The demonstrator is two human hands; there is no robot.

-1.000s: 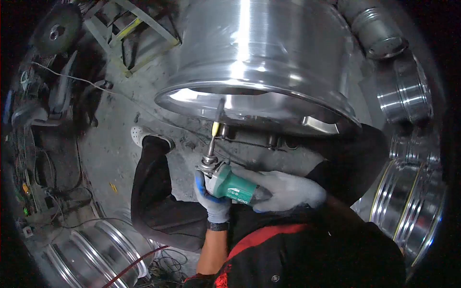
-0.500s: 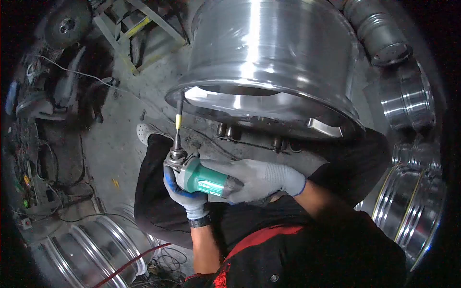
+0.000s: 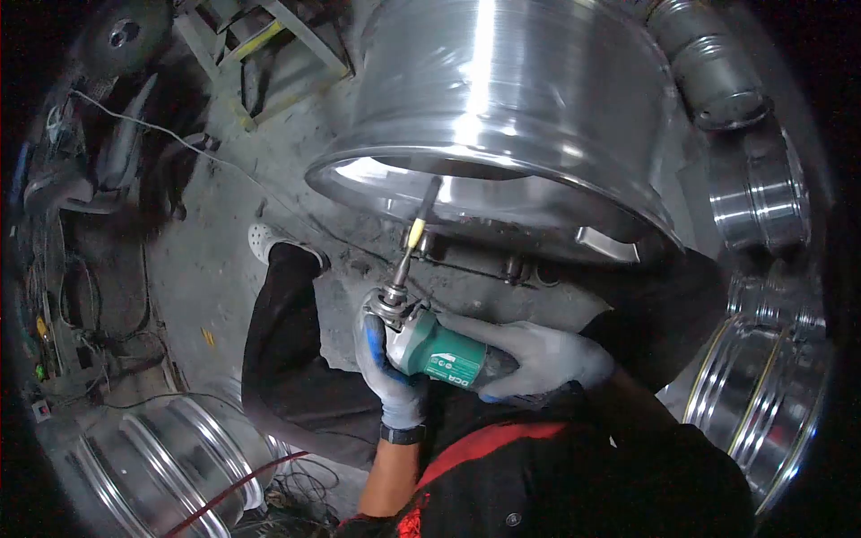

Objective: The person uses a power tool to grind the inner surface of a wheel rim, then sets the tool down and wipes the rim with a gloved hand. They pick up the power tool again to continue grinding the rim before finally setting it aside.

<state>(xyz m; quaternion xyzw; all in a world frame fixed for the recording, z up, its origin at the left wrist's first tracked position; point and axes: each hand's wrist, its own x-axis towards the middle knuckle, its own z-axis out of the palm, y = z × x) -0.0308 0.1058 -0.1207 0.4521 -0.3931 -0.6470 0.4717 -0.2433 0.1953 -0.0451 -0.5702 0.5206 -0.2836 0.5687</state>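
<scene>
A green angle grinder (image 3: 450, 354) is held in both my gloved hands, low in front of the big wheel rim. My left hand (image 3: 381, 368) wraps round its metal head, fingers closed. Round the rear of the body my right hand (image 3: 543, 359) is closed. From the head a long shaft with a yellow band (image 3: 415, 235) points up and slightly right, its dark tip (image 3: 431, 190) overlapping the opening of the shiny metal wheel rim (image 3: 502, 99). The rim lies on its side, its lip towards me.
Several more metal rims stand around, such as one at lower left (image 3: 170, 466) and one at lower right (image 3: 744, 386). A metal frame stand (image 3: 296, 36) is at upper left. Cables (image 3: 242, 175) and a red hose (image 3: 233, 489) cross the floor. My shoe (image 3: 260, 240) is left of the rim.
Both hands and the grinder have moved right and slightly down. The shaft's tip has gone from the rim's left edge towards the middle of its opening, and the shaft now leans right.
</scene>
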